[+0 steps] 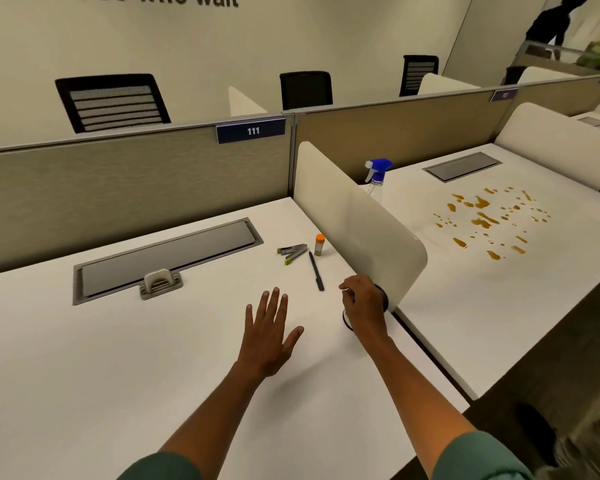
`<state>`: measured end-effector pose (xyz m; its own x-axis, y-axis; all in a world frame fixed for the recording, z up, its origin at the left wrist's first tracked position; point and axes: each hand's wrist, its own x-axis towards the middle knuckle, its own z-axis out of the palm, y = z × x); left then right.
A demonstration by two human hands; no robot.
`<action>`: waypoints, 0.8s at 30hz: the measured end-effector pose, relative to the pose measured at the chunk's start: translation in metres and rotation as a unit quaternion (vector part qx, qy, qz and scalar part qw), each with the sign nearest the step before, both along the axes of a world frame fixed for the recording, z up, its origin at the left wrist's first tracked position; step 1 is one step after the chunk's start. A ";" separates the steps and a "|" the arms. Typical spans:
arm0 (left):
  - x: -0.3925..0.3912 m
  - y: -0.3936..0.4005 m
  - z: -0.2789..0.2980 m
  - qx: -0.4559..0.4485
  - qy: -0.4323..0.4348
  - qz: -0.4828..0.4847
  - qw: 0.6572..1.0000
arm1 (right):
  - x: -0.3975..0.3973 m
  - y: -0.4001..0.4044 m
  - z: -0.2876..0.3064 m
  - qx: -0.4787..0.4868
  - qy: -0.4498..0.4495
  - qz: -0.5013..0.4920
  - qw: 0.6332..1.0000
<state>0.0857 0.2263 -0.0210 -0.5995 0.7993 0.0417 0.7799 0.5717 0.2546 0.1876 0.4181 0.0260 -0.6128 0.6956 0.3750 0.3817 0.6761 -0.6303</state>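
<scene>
Right hand (362,301) on a black round object (383,299) at the near end of the divider (354,220); left hand (269,332) spread.
Your left hand is flat over the white desk (153,341), fingers straight and apart, holding nothing. Your right hand curls its fingers round the black round object, which sits on the desk against the divider's near end, mostly hidden by the hand. Just beyond lie a black pen (316,270), a grey-and-green stapler (291,252) and an orange-capped tube (319,244). Right of the divider stand a spray bottle (378,174) and brown spills (492,220).
</scene>
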 end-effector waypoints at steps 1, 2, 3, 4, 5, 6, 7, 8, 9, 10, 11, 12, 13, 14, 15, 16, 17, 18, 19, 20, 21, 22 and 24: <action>-0.002 -0.009 0.000 0.003 -0.001 0.005 1.000 | -0.004 -0.010 -0.001 -0.008 0.003 0.016 1.000; -0.003 -0.018 0.000 0.006 -0.002 0.011 1.000 | -0.007 -0.021 -0.002 -0.019 0.002 0.033 0.999; -0.005 -0.028 0.001 0.004 -0.003 0.017 1.000 | -0.012 -0.034 -0.003 -0.032 -0.003 0.051 0.998; -0.006 -0.037 0.002 -0.002 -0.003 0.022 1.000 | -0.016 -0.047 -0.005 -0.042 -0.008 0.067 0.997; -0.008 -0.046 0.003 -0.006 -0.004 0.028 1.000 | -0.020 -0.058 -0.008 -0.053 -0.014 0.082 0.995; -0.010 -0.058 0.002 -0.004 -0.004 0.035 0.999 | -0.025 -0.073 -0.011 -0.063 -0.020 0.100 0.993; -0.011 -0.069 0.002 0.000 -0.004 0.043 0.999 | -0.030 -0.086 -0.014 -0.072 -0.027 0.118 0.990; -0.014 -0.082 0.001 0.003 -0.006 0.053 0.999 | -0.034 -0.101 -0.018 -0.083 -0.036 0.135 0.987; -0.015 -0.096 0.000 0.004 -0.008 0.062 0.998 | -0.038 -0.116 -0.022 -0.096 -0.046 0.153 0.983; -0.017 -0.109 -0.002 0.003 -0.010 0.072 0.997 | -0.040 -0.129 -0.026 -0.108 -0.054 0.168 0.978; -0.019 -0.125 -0.004 -0.003 -0.009 0.083 0.997 | -0.043 -0.143 -0.031 -0.121 -0.061 0.185 0.973; -0.021 -0.140 -0.006 -0.012 -0.010 0.094 0.995 | -0.045 -0.156 -0.037 -0.136 -0.067 0.199 0.968; -0.023 -0.156 -0.008 -0.019 -0.013 0.105 0.994 | -0.046 -0.169 -0.042 -0.153 -0.075 0.210 0.963; -0.025 -0.172 -0.010 -0.021 -0.015 0.117 0.993 | -0.047 -0.182 -0.048 -0.167 -0.085 0.219 0.958; -0.026 -0.185 -0.012 -0.018 -0.016 0.128 0.992 | -0.046 -0.192 -0.052 -0.176 -0.094 0.226 0.953; -0.026 -0.201 -0.015 -0.015 -0.017 0.139 0.990 | -0.046 -0.205 -0.057 -0.182 -0.105 0.237 0.949; -0.027 -0.215 -0.017 -0.016 -0.019 0.148 0.989 | -0.046 -0.216 -0.061 -0.188 -0.114 0.246 0.944; -0.026 -0.229 -0.020 -0.019 -0.022 0.157 0.987 | -0.045 -0.228 -0.065 -0.195 -0.123 0.253 0.940; -0.025 -0.243 -0.024 -0.021 -0.025 0.165 0.986 | -0.044 -0.239 -0.069 -0.200 -0.132 0.257 0.936; -0.024 -0.254 -0.028 -0.023 -0.029 0.171 0.984 | -0.042 -0.247 -0.072 -0.204 -0.139 0.257 0.934; -0.023 -0.266 -0.033 -0.024 -0.032 0.179 0.983 | -0.041 -0.257 -0.075 -0.207 -0.146 0.257 0.933; -0.021 -0.277 -0.036 -0.023 -0.036 0.186 0.982 | -0.040 -0.265 -0.078 -0.207 -0.151 0.258 0.932; -0.015 -0.295 -0.045 -0.022 -0.046 0.196 0.979 | -0.036 -0.280 -0.084 -0.206 -0.161 0.264 0.928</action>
